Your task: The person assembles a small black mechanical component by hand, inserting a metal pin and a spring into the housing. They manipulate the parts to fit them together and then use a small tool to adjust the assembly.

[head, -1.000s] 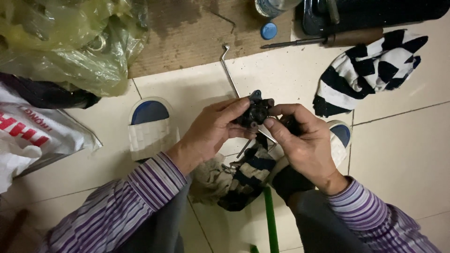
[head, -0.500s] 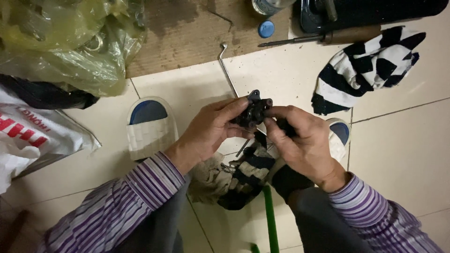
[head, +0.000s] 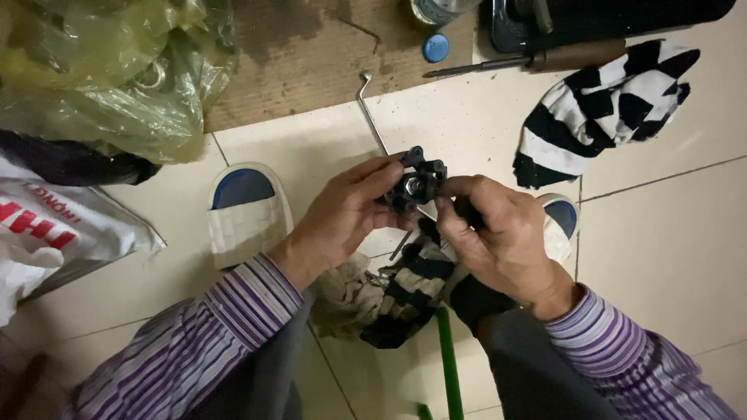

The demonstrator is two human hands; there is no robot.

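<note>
From the head camera, a small black metal part is held up above the tiled floor, between both hands. The left hand has its grip pinched on the part's left side. The right hand has its grip pressed on the right side, with something dark tucked in its fingers. A striped rag lies just below. For good work, the part should be kept steady and turned gently, so nothing small is dropped.
</note>
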